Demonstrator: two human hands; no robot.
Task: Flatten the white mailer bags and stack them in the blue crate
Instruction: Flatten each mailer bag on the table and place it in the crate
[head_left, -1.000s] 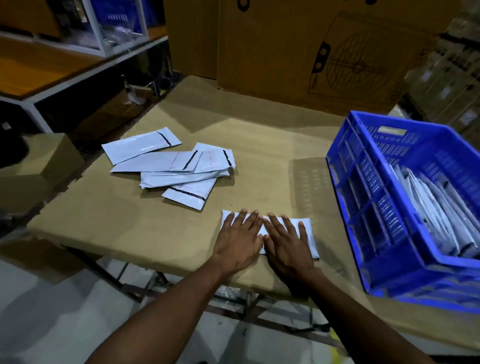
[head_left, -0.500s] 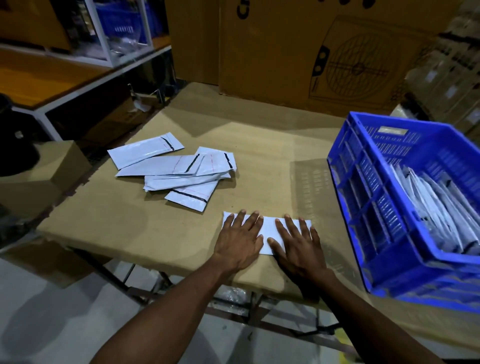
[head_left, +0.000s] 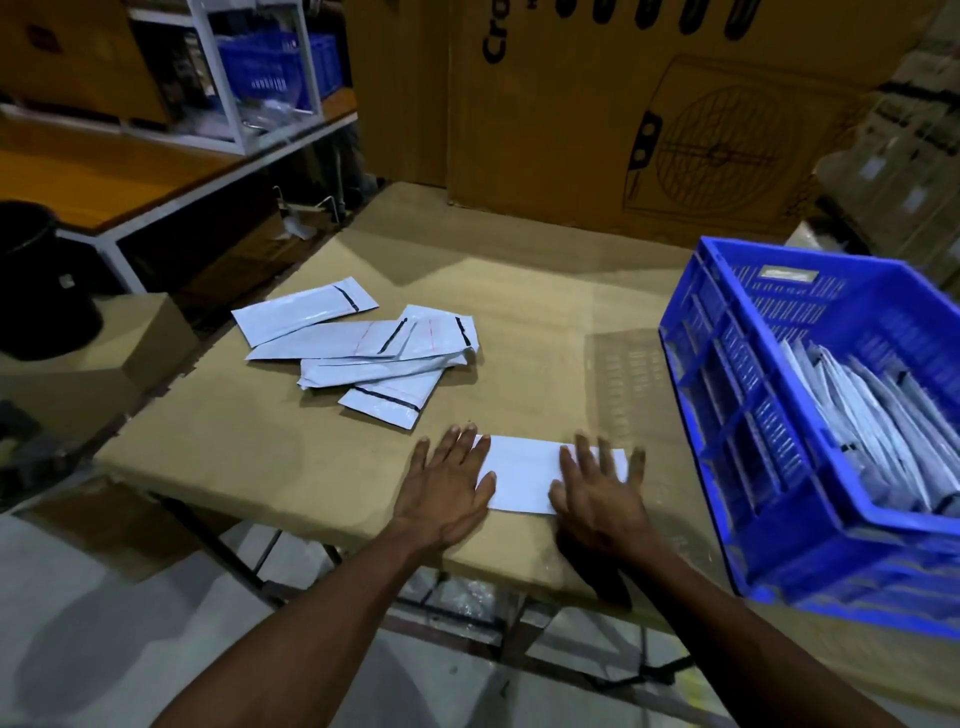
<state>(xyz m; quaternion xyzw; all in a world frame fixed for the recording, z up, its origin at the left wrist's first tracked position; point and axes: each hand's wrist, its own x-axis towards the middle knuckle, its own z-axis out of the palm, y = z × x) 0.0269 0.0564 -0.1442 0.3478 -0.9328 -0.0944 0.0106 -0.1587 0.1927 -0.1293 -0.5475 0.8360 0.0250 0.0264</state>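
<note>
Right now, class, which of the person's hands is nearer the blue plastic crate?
Right. The right hand presses the white mailer bag's end nearest the blue plastic crate; the left hand presses its far end.

Only "Cra", cut off, in black on the big cardboard box behind.

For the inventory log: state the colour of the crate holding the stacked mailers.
Blue crate, clearest in the head view.

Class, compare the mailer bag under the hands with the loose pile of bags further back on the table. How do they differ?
The bag under the hands lies alone and flat; the pile overlaps at mixed angles. The left hand and right hand press on the bag; nothing touches the pile. The bag shows plain white; the pile shows black strips. Both are white and lie on the table.
</note>
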